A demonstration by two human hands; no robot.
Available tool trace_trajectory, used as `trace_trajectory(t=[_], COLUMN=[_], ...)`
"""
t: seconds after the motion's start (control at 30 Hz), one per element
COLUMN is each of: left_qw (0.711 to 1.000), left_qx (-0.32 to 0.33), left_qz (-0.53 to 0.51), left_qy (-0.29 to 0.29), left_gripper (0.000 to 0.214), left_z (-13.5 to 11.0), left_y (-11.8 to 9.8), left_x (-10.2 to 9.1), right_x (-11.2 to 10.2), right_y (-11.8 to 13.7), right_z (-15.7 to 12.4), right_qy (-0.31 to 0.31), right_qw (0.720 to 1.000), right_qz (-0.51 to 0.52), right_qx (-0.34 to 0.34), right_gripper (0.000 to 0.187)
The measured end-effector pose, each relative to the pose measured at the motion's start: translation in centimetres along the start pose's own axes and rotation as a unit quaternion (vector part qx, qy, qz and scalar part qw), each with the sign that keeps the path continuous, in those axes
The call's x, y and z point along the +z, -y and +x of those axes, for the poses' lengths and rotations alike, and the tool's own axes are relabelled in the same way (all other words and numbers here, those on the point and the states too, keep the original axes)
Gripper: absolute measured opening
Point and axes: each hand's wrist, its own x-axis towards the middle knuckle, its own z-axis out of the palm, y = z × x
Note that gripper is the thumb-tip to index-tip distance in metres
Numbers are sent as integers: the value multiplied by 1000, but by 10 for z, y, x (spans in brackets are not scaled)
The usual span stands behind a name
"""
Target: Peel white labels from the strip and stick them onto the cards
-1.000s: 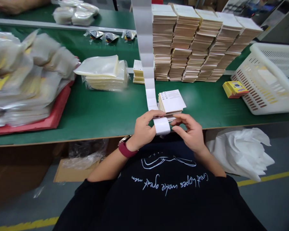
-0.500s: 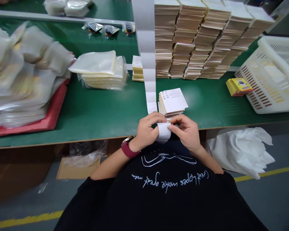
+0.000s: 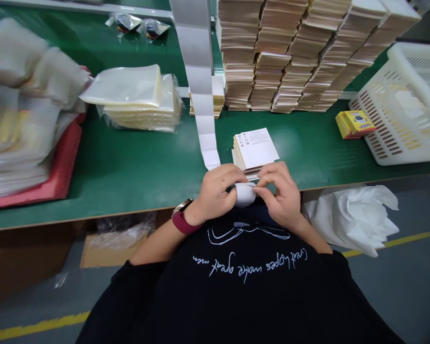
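Observation:
A long white strip of labels point(image 3: 197, 71) hangs down from the top of the view to my left hand point(image 3: 220, 188). My left hand is closed on the strip, whose end curls over the fingers as a white loop point(image 3: 245, 195). At the right edge of that loop, my right hand point(image 3: 279, 196) pinches thumb and forefinger together on a label; whether it has come off the backing is too small to tell. Just beyond both hands lies a stack of white printed cards point(image 3: 257, 149) on the green table point(image 3: 146, 167).
Tall stacks of cards point(image 3: 272, 52) stand at the back. To the right are a white plastic basket point(image 3: 397, 119) and small yellow boxes point(image 3: 354, 123). Clear bags point(image 3: 136, 98) and a red tray point(image 3: 59, 179) piled with filled bags lie left. A white sack point(image 3: 351, 220) sits below the table edge.
The hanging strip has swung left and now slants. The loop at my left hand is more curled, and my right hand has shifted slightly right at its edge. The view has moved a little.

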Motion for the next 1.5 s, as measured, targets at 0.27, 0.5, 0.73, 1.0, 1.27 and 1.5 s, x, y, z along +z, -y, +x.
trace_trajectory(t=[0.27, 0.5, 0.73, 1.0, 1.27, 1.5], left_qw=[984, 960, 962, 959, 959, 995], left_qx=[93, 191, 182, 166, 166, 73], left_qz=[153, 193, 190, 206, 199, 50], left_qy=[-6, 73, 78, 102, 115, 55], left_gripper=[20, 18, 20, 43, 56, 49], left_z=[10, 18, 15, 18, 18, 14], left_y=[15, 24, 28, 27, 31, 33], left_x=[-1, 9, 10, 10, 11, 2], right_x=[-43, -39, -29, -26, -22, -54], right_y=[-15, -71, -76, -75, -65, -91], right_z=[32, 83, 91, 92, 84, 58], right_qy=[-236, -21, 38, 71, 67, -21], right_qw=[968, 951, 943, 965, 962, 966], right_qz=[81, 189, 176, 82, -163, -116], right_qx=[-2, 244, 281, 239, 208, 228], right_gripper=[10, 17, 18, 12, 23, 18])
